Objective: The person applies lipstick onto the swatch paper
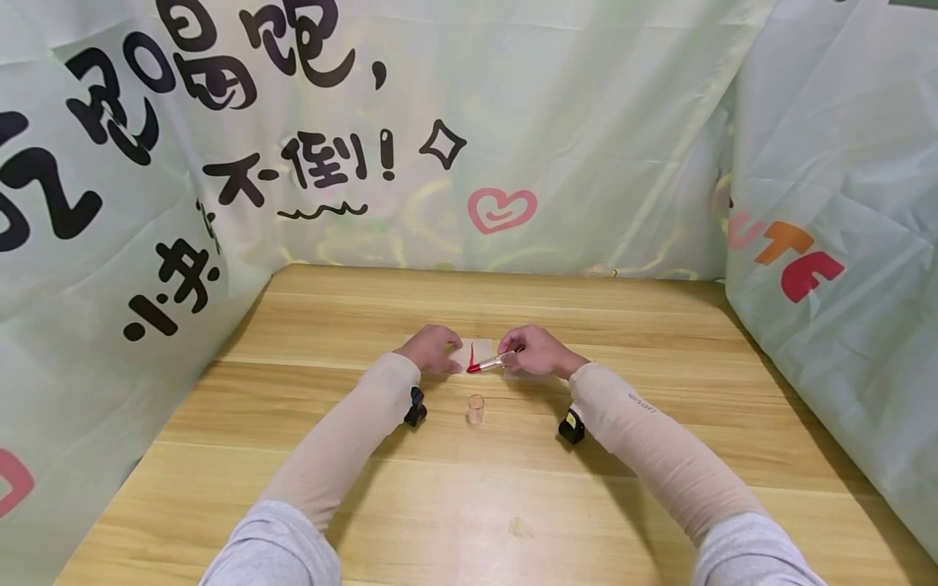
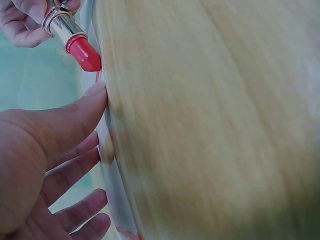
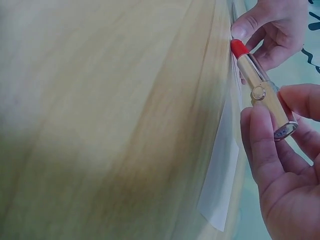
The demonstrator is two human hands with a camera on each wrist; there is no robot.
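My right hand (image 1: 536, 350) holds an uncapped red lipstick (image 1: 489, 363) between thumb and fingers, its tip pointing left. In the right wrist view the lipstick (image 3: 265, 92) shows a gold and silver tube with a round emblem. Its tip is right at a sheet of white paper (image 1: 484, 348) lying flat on the table. A red stroke (image 1: 472, 353) marks that paper. My left hand (image 1: 432, 348) rests at the paper's left side, fingers spread and thumb tip (image 2: 95, 90) close to the lipstick tip (image 2: 86, 55) in the left wrist view.
Nearer to me, a small clear cap (image 1: 476, 409) stands on the wooden table (image 1: 513, 488). Printed cloth (image 1: 601, 146) hangs behind the table and along both sides. A black wrist camera (image 1: 416, 407) sits below the left wrist, another black wrist camera (image 1: 572, 426) below the right.
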